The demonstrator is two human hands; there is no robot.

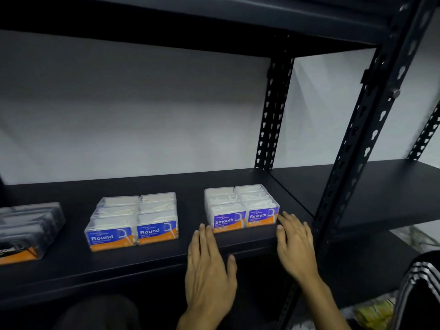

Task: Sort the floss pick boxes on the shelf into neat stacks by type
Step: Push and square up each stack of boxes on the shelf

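Flanking Smooth boxes (241, 208): left hand (209, 265), right hand (295, 244) spread, empty; Round boxes (133, 220) leftward.

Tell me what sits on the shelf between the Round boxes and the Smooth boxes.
Nothing: in the head view, bare black shelf separates the Round boxes from the Smooth boxes.

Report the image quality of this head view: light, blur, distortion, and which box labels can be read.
Head view: dim overall, black shelf against a brighter wall; wide-angle bending bows the right upright; slight motion softness on the left hand and right hand; Round boxes and Smooth boxes read clearly; dark boxes at the left edge are cropped, their label only partly legible.
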